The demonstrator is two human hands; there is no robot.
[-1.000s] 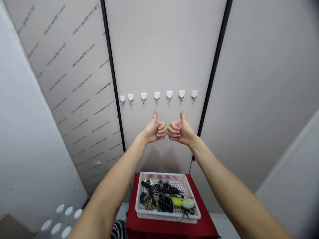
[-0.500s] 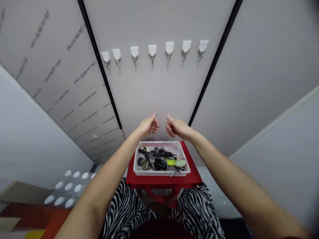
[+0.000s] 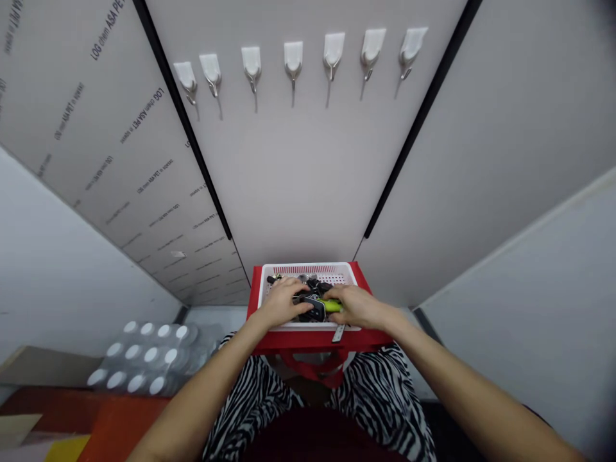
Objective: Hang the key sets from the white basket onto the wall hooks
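A white plastic basket rests on a red surface just past my knees. It holds a pile of keys and car key fobs, one with a bright yellow-green piece. My left hand lies palm down on the left of the pile, its fingers curled over the keys. Resting over the right of the pile, my right hand has its fingers by the yellow-green piece. What either hand grips is hidden. A row of several white wall hooks hangs bare high on the grey panel.
Grey wall panels split by black strips rise behind the basket. A pack of white-capped bottles lies on the floor at left, by orange and yellow sheets. My zebra-striped trousers fill the lower middle.
Both hands gave a thumbs-up under the hooks, then dropped and now rest in the basket on the keys. The view tilted downward, so the hooks moved to the top edge.
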